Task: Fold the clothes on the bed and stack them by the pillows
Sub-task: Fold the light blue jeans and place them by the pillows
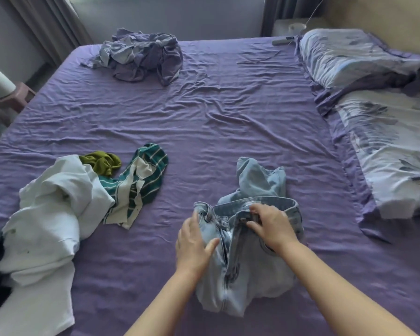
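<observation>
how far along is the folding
Barely started: nothing folded sits by the pillows. In hand: both hands, left hand and right hand, on the crumpled jeans. Left: white garment, striped top, green piece, purple heap.

Grey curtains (46, 27), a pink stool (12, 100), a nightstand (294, 25).

From my remote seat I saw a wide bed (216, 112) under a creased purple sheet, filling most of the room. Grey curtains (46, 23) hung at the far left and far right of a bright window (167, 10). A small pinkish stool (12, 99) stood left of the bed. A beige wall (383, 15) rose at right.
</observation>
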Demonstrator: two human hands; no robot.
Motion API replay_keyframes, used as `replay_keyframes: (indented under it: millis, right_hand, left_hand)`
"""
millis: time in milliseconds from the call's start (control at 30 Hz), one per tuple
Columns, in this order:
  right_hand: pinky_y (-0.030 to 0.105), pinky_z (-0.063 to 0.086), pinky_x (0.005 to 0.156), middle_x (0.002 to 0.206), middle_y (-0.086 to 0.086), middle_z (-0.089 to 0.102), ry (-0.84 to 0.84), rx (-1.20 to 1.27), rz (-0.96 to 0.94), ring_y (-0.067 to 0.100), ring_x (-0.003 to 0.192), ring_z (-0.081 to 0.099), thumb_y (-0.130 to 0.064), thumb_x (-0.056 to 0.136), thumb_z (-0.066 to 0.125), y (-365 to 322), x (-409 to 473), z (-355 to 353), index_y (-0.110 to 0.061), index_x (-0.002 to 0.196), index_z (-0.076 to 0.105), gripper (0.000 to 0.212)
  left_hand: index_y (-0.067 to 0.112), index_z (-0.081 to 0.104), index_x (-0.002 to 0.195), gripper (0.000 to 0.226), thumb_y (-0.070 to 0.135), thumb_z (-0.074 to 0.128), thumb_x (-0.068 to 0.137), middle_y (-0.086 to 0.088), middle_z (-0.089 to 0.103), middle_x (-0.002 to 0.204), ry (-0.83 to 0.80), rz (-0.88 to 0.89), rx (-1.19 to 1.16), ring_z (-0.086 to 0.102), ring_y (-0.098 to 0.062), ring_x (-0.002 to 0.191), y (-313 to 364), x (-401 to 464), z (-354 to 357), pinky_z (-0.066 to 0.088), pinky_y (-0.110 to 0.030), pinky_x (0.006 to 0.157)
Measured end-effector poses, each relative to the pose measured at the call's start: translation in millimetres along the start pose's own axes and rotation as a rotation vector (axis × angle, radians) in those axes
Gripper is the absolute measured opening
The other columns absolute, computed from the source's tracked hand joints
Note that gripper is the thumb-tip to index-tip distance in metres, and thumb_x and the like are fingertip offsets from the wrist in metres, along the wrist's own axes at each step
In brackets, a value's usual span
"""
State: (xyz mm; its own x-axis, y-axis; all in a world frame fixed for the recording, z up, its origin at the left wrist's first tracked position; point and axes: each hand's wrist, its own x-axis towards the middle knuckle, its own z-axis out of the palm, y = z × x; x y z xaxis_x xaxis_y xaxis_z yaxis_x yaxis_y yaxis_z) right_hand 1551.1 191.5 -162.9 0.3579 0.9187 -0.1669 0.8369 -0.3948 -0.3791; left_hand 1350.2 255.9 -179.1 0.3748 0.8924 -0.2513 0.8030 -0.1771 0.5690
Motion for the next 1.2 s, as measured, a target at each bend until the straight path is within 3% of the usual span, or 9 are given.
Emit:
replay_keyframes:
  millis: [67,133,200,267,333,433,633,800,1200]
  right_hand:
    - [0.04,0.026,0.107,0.13,0.001,0.054,0.075,-0.079,-0.012,0.023,0.124,0.045,-0.032,0.084,0.065,1,-4,18,-0.019,0.129,0.05,0.05]
    - [0.053,0.026,0.109,0.131,0.007,0.055,0.175,-0.127,-0.084,0.028,0.127,0.046,-0.029,0.076,0.074,-1,-14,33,-0.015,0.124,0.057,0.053]
    - [0.062,0.027,0.105,0.133,0.009,0.055,0.203,-0.179,-0.172,0.033,0.129,0.045,-0.037,0.076,0.073,1,-28,53,-0.018,0.123,0.06,0.052]
    - [0.062,0.014,0.111,0.15,0.007,0.033,0.042,-0.222,-0.159,0.032,0.14,0.024,-0.059,0.084,0.048,8,-40,73,-0.029,0.137,0.045,0.061]
    - [0.056,-0.007,0.113,0.156,-0.001,-0.006,-0.102,-0.243,-0.08,0.026,0.144,-0.01,-0.076,0.079,0.017,23,-44,93,-0.041,0.145,0.012,0.075]
    - [0.053,-0.02,0.11,0.147,-0.004,-0.034,-0.19,-0.335,-0.034,0.021,0.134,-0.035,-0.085,0.066,-0.006,46,-43,117,-0.045,0.136,-0.022,0.082]
    - [0.056,-0.015,0.11,0.151,0.0,-0.028,-0.249,-0.385,-0.005,0.027,0.143,-0.017,-0.084,0.067,0.002,51,-37,130,-0.044,0.139,-0.018,0.084]
    - [0.062,0.022,0.106,0.146,0.012,0.04,-0.04,-0.216,0.012,0.035,0.138,0.028,-0.069,0.077,0.033,22,-60,121,-0.024,0.133,0.052,0.074]
    - [0.048,0.005,0.114,0.14,0.005,0.049,-0.033,-0.001,0.014,0.022,0.14,0.011,-0.068,0.081,0.034,-2,-98,143,-0.026,0.126,0.058,0.067]
  left_hand:
    - [0.027,0.017,0.15,0.082,0.045,0.063,0.084,-0.001,0.016,0.155,0.026,0.169,0.276,0.009,-0.023,0.146,-7,-2,11,0.001,-0.039,0.117]
    - [0.026,0.053,0.133,0.065,0.036,0.077,0.074,-0.005,0.044,0.144,0.014,0.421,0.347,0.033,-0.03,0.139,-13,-5,21,0.016,-0.052,0.113]
    - [0.023,0.07,0.108,0.044,0.03,0.082,0.067,-0.004,0.064,0.123,0.0,0.591,0.397,0.053,-0.033,0.123,-23,-10,35,0.034,-0.061,0.101]
    - [0.025,0.06,0.125,0.045,0.04,0.065,0.084,-0.001,0.053,0.138,-0.138,0.521,0.416,0.041,-0.028,0.134,-33,-12,45,0.023,-0.057,0.111]
    - [0.031,0.024,0.148,0.059,0.053,0.036,0.095,0.006,0.017,0.157,-0.241,0.389,0.448,0.008,-0.017,0.147,-52,-10,56,-0.005,-0.043,0.117]
    - [0.042,-0.004,0.147,0.062,0.062,0.019,0.094,0.012,-0.012,0.157,-0.329,0.337,0.42,-0.013,-0.011,0.145,-74,-8,72,-0.016,-0.035,0.115]
    - [0.05,0.01,0.145,0.056,0.061,0.028,0.093,0.007,-0.002,0.159,-0.307,0.354,0.356,-0.009,-0.012,0.146,-80,-10,89,-0.013,-0.034,0.116]
    - [0.042,0.064,0.113,0.024,0.034,0.054,0.092,0.0,0.028,0.153,-0.223,0.306,0.126,0.016,-0.016,0.144,-69,-10,82,0.0,-0.034,0.116]
    - [0.038,0.073,0.094,0.015,0.043,0.069,0.08,0.003,0.038,0.144,-0.227,0.218,0.076,0.026,-0.015,0.137,-58,-8,79,0.014,-0.035,0.114]
